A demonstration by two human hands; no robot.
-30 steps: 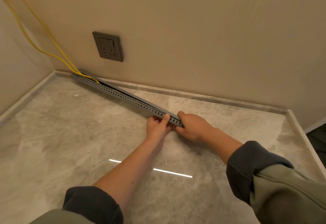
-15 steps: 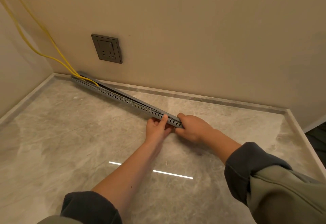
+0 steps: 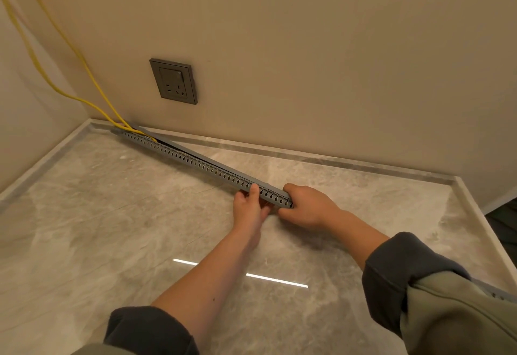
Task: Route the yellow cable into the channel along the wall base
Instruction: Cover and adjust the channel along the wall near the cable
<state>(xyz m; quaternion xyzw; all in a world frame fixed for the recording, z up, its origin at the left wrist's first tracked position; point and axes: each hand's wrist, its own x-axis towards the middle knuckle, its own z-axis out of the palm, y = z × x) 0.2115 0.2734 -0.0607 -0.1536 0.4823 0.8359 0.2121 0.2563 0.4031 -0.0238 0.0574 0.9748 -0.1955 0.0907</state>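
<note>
Both hands are gripping the near end of the grey slotted channel, down and right of the wall socket; the left hand is holding it with the thumb lying against the slotted side, and the right hand is curling its fingers round the tip. The channel is lying slantwise on the floor, its far end sitting at the wall base below and left of the socket, its near end standing away from the wall; the yellow cable is hanging down from above and left of the socket and entering that far end.
</note>
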